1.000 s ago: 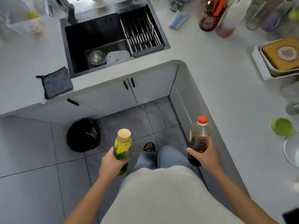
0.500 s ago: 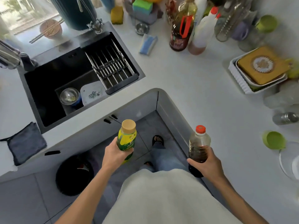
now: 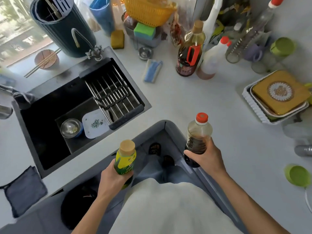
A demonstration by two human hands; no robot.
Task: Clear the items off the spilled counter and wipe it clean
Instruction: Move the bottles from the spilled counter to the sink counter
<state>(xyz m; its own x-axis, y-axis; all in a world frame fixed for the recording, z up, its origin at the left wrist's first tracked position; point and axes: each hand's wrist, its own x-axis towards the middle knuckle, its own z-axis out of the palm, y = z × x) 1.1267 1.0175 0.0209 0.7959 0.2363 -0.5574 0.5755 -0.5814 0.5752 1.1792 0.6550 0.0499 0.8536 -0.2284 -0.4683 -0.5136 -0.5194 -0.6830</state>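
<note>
The white table [image 3: 194, 102] wraps an inner corner, with a black sink [image 3: 50, 132] sunk in its left run. The right hand [image 3: 206, 159] wraps its fingers around a dark-sauce bottle [image 3: 198, 137] above the table's inner edge. The left hand [image 3: 112, 179] grips a yellow bottle [image 3: 125, 157] off the table, over the floor. A grey cloth [image 3: 25, 191] lies at the table's near left edge.

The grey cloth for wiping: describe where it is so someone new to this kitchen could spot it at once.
Start at the black sink set into the white counter. Follow the counter's front edge to the sink's near left corner; the grey cloth lies flat there, partly overhanging the edge. It is the only dark, square fabric piece on the counter, unlike the bright sponges behind the sink.
</note>
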